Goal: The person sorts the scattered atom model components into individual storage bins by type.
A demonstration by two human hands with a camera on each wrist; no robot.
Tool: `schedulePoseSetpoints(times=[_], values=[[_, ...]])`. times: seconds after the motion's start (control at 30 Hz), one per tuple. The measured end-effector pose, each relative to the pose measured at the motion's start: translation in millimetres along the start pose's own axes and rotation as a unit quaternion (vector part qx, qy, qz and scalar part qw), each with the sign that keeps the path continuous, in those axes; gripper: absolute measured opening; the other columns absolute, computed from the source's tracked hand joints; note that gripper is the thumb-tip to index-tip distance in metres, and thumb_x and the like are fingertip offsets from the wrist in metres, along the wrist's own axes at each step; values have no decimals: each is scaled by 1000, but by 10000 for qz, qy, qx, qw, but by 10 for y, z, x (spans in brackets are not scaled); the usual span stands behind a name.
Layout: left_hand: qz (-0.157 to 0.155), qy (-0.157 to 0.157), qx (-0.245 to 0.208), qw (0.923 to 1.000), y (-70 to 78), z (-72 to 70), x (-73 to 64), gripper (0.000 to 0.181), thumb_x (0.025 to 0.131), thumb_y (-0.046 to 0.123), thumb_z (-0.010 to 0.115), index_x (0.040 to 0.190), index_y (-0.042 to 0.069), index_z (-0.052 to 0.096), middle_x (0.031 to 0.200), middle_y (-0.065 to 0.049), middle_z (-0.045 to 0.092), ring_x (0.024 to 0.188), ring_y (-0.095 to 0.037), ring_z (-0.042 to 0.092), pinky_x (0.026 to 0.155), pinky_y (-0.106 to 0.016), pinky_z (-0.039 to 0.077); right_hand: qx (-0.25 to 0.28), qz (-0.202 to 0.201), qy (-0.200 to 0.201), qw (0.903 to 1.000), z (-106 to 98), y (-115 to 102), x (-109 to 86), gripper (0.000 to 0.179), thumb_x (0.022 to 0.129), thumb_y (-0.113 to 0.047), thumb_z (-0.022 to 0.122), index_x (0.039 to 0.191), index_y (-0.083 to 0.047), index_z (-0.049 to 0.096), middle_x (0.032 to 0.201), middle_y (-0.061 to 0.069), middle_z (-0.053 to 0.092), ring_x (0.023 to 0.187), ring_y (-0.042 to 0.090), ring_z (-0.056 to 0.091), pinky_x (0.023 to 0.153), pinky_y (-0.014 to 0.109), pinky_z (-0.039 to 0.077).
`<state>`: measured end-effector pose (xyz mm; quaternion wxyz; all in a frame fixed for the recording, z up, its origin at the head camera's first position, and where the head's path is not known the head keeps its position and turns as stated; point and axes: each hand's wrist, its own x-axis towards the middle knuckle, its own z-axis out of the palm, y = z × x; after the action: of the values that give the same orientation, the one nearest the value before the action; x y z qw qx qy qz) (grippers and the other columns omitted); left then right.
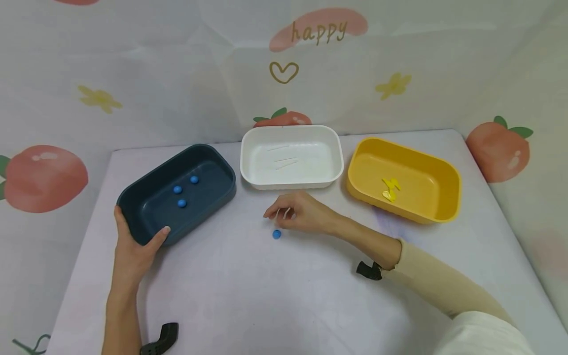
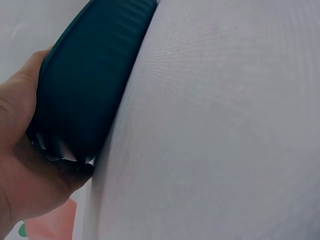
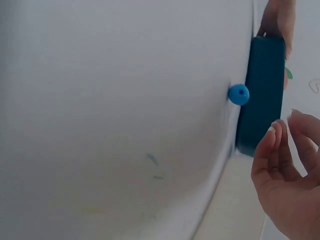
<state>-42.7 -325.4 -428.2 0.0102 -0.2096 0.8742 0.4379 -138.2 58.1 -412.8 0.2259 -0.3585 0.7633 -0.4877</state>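
Note:
My left hand (image 1: 133, 254) grips the near left corner of a dark blue tray (image 1: 201, 217), its thumb lying along the rim. Three small blue beads (image 1: 182, 203) lie inside that tray. In the left wrist view, the hand (image 2: 30, 165) is wrapped about the end of the tray (image 2: 85, 85). Over the middle of the table hovers my right hand (image 1: 306, 212), fingers loosely bent, nothing visible between them. Just below its fingertips a single blue bead (image 1: 277, 234) sits on the cloth. The right wrist view shows a hole in this bead (image 3: 239, 94), apart from the right hand (image 3: 287, 175).
A white tray (image 1: 293, 186) with several thin pale sticks (image 1: 286, 162) stands at the back centre. To its right, a yellow tray (image 1: 399, 209) contains small yellow pieces (image 1: 390, 190). A white cloth (image 1: 248, 296) covers the table, and a printed fabric backdrop (image 1: 186, 74) hangs behind.

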Motion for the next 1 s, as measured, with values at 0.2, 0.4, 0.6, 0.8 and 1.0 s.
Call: schedulePoseSetpoints(times=[0.2,0.4,0.6,0.8,1.0], values=[[18,12,-2,10000,5,2,0,109,92,38,69,156,31,-20,165,-2,-11,151,-31,-5,117,-59,6,-47,379,-46,9993,103,71,-85,27,87,-1,73,113,-7,74,105,5,70,90,13,64,81,29,55],[-19,30,20,10000,7,7,-2,109,92,39,68,156,31,-20,165,-3,-11,151,-31,-5,117,-60,6,-241,561,-82,9981,172,138,-149,31,86,2,72,115,-9,73,107,1,69,90,14,63,80,27,54],[-55,65,-10,10000,10,11,-3,108,92,38,68,156,32,-19,165,-2,-11,151,-30,-6,118,-59,6,-311,582,-61,9978,215,167,-162,32,85,1,72,116,-8,72,105,0,69,88,14,62,77,26,53],[-81,70,1,9999,11,4,-2,107,93,39,67,156,32,-19,165,-2,-12,151,-30,-6,117,-59,5,-698,556,-40,9960,258,187,-153,30,83,-5,78,113,-10,74,96,-3,65,81,13,59,73,21,50],[-92,77,46,9999,7,9,7,106,93,39,67,156,32,-18,165,0,-11,151,-28,-5,118,-57,5,-985,492,-73,9939,284,168,-131,31,83,-9,81,113,-8,76,94,-1,62,82,12,59,75,20,50]])
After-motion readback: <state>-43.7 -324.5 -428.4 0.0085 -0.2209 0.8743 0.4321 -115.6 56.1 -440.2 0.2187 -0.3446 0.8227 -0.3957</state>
